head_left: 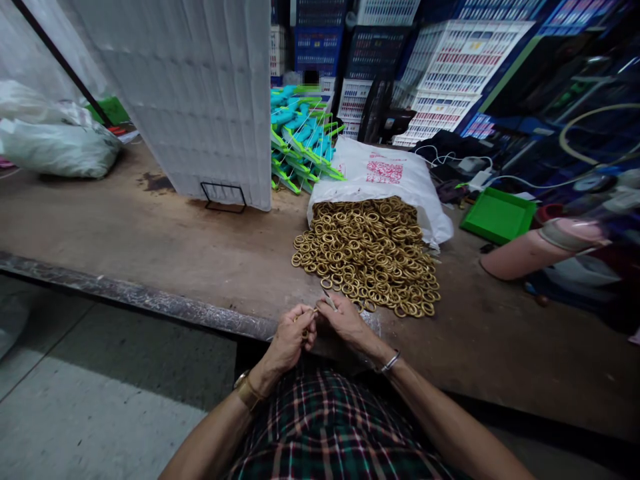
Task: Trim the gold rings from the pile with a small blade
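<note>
My left hand [293,333], at the table's front edge, is closed around a few gold-coloured rings [305,335], mostly covered by its fingers. My right hand [346,321] is closed on a slim pointed metal tool [329,300] whose tip points up and away; its exact kind is hard to make out. The fingertips of both hands nearly meet, with a ring edge between them. Just beyond my right hand lies a large heap of gold-coloured rings [370,257], spilling from the mouth of a white sack [350,190] with red print.
A tall, pale ribbed panel [220,100] stands left of the sack, beside turquoise and green plastic pieces [305,140]. To the right are a green tray [500,215] and a pink bottle [520,253]. Stacked crates [450,60] rise behind; a plastic bag [60,143] lies far left.
</note>
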### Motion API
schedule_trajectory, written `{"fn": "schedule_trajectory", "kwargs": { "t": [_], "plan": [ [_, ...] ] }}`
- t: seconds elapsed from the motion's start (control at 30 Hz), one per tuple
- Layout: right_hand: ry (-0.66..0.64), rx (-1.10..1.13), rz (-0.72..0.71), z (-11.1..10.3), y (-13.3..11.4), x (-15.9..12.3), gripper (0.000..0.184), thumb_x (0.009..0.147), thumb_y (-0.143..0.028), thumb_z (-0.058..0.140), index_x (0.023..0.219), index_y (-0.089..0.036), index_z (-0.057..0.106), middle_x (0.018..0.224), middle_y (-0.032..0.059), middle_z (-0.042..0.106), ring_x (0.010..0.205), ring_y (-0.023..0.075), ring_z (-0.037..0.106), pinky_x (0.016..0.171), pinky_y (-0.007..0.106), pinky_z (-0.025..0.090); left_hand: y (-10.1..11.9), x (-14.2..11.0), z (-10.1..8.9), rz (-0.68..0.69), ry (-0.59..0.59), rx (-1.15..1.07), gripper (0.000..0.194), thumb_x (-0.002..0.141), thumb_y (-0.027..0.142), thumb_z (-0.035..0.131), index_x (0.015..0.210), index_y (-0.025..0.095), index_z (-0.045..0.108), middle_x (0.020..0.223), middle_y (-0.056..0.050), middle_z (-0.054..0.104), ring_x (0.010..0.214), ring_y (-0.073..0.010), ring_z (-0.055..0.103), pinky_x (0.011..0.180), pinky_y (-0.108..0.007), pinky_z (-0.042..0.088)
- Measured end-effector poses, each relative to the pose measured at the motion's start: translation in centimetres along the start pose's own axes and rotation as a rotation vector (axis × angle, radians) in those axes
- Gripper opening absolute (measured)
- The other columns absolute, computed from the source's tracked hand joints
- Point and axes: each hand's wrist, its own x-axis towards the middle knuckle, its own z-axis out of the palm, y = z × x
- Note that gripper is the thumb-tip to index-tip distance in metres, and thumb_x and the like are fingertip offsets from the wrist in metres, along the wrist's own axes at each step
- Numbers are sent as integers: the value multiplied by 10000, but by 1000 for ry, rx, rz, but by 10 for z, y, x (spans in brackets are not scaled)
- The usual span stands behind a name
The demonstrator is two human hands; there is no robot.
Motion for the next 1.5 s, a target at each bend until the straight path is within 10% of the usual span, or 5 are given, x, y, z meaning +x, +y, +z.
{"fn": "schedule_trajectory", "kwargs": {
  "t": [0.33,0.63,1.27,1.5],
  "plan": [
    [2,-14,-48,-2,-6,0,230,807,-271,390,632,-171,500,589,-24,521,560,99,464,550,205,346,-3,-1,-3,47,-96,-173,275,761,401,595,755,167,451,601,46,464,443,-42,412,380,-150,275],
    [-65,-554,-189,3,-4,-14,205,667,-81,417,772,-183,561,656,16,587,577,124,469,553,226,291,1,1,-4,83,-41,-136,320,721,431,636,743,171,451,605,51,471,446,-42,430,392,-157,277],
    [-74,-801,-82,6,-7,-12,293,708,-89,399,928,-166,577,723,58,629,597,154,519,535,265,246,-7,2,-6,143,51,58,373,727,519,586,683,181,436,549,56,466,421,-47,397,391,-162,287],
    [-87,-788,-45,-9,5,-2,227,757,-113,398,896,-169,569,668,32,599,559,134,484,533,249,252,5,-14,2,155,-89,173,341,746,500,574,702,178,471,560,36,490,439,-58,440,403,-165,301]
  ]
}}
